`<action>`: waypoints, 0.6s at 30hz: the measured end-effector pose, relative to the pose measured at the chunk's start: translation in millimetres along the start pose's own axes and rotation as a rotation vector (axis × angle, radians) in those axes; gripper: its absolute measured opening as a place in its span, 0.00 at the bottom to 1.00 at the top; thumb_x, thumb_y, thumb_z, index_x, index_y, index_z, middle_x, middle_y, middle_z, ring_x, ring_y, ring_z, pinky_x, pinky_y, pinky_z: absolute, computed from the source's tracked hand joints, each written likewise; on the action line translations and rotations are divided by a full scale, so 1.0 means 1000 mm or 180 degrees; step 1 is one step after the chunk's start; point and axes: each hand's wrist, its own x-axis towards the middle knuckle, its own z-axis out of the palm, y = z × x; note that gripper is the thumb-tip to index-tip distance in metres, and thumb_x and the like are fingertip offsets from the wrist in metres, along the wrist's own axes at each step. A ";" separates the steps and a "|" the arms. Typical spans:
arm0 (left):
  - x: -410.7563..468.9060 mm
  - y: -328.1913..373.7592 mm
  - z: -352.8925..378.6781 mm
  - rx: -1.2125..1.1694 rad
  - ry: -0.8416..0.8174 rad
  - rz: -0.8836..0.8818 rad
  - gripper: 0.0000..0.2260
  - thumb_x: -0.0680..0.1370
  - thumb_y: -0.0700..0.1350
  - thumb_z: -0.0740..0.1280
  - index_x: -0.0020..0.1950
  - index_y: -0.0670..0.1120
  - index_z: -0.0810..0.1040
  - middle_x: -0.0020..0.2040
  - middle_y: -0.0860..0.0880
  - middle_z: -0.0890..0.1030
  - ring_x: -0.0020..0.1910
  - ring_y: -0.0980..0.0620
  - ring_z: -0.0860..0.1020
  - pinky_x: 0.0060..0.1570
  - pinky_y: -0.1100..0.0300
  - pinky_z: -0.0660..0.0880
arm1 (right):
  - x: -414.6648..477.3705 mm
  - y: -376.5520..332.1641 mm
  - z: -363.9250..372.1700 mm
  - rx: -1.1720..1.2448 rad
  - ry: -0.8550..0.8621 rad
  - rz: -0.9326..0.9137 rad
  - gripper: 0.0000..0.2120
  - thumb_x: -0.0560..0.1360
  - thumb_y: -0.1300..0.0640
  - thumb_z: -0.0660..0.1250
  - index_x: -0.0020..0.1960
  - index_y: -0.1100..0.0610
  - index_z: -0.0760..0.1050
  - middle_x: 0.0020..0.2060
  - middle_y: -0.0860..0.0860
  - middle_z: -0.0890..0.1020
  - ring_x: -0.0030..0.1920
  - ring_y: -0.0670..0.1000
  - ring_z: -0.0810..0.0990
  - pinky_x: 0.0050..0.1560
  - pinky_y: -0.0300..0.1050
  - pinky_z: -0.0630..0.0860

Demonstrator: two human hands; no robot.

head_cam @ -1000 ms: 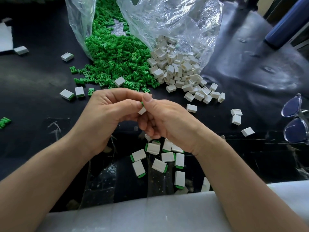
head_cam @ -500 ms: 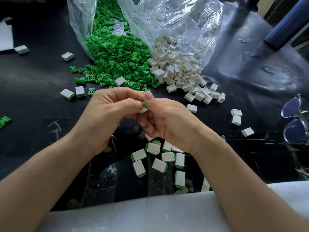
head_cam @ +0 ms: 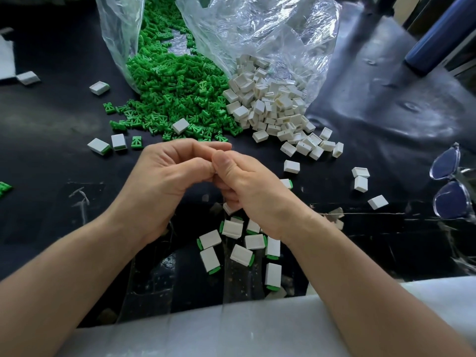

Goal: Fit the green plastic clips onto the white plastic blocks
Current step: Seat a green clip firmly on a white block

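My left hand [head_cam: 164, 176] and my right hand [head_cam: 247, 186] meet above the middle of the black table, fingertips and thumbs curled tightly together. The white block they pinch is hidden between the fingers. Behind them a heap of green clips [head_cam: 175, 94] spills out of a clear bag, with a heap of white blocks [head_cam: 270, 106] beside it on the right. Several white blocks with green clips fitted [head_cam: 242, 253] lie close to me, partly under my right wrist. Another fitted block [head_cam: 288, 183] shows just right of my right hand.
A clear plastic bag [head_cam: 270, 29] lies open at the back. Loose white blocks [head_cam: 360, 181] are scattered on the right, and a few blocks [head_cam: 108, 145] on the left. Glasses [head_cam: 453, 181] lie at the right edge. A white foam strip [head_cam: 231, 328] lines the near edge.
My fingers have closed more tightly over the white block, which showed between my thumbs before and is now covered. Both hands stay in about the same place.
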 end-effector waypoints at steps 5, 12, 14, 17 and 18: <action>-0.001 0.000 0.001 -0.0124 -0.0023 -0.0039 0.08 0.65 0.36 0.64 0.32 0.43 0.83 0.49 0.46 0.84 0.44 0.52 0.82 0.41 0.61 0.79 | 0.000 0.002 0.001 -0.0096 0.0016 -0.0056 0.15 0.81 0.51 0.52 0.37 0.50 0.67 0.30 0.43 0.67 0.30 0.40 0.64 0.34 0.36 0.59; -0.001 0.000 0.002 -0.0311 -0.0002 -0.0062 0.09 0.65 0.35 0.63 0.30 0.44 0.83 0.47 0.47 0.85 0.42 0.52 0.83 0.36 0.62 0.78 | 0.002 0.003 0.002 -0.0226 0.0073 -0.0122 0.14 0.81 0.52 0.51 0.47 0.58 0.72 0.30 0.43 0.67 0.31 0.39 0.64 0.34 0.38 0.59; -0.001 0.000 0.003 -0.0342 -0.0003 -0.0049 0.10 0.64 0.35 0.63 0.30 0.44 0.83 0.46 0.47 0.85 0.42 0.52 0.83 0.37 0.62 0.78 | 0.001 0.003 0.002 -0.0221 0.0080 -0.0141 0.14 0.81 0.52 0.51 0.49 0.58 0.72 0.30 0.42 0.67 0.31 0.39 0.65 0.34 0.37 0.59; -0.001 0.000 0.003 -0.0393 -0.0009 -0.0035 0.10 0.65 0.34 0.63 0.30 0.44 0.83 0.45 0.48 0.85 0.41 0.52 0.83 0.37 0.63 0.78 | 0.001 0.003 0.002 -0.0181 0.0106 -0.0126 0.15 0.81 0.52 0.51 0.52 0.59 0.73 0.30 0.41 0.67 0.30 0.38 0.66 0.34 0.35 0.59; -0.001 0.000 0.003 -0.0398 -0.0010 -0.0033 0.10 0.65 0.35 0.63 0.30 0.44 0.83 0.46 0.48 0.85 0.41 0.52 0.83 0.37 0.63 0.78 | 0.001 0.003 0.002 -0.0193 0.0119 -0.0122 0.16 0.81 0.52 0.51 0.53 0.60 0.73 0.30 0.41 0.67 0.30 0.38 0.66 0.34 0.35 0.59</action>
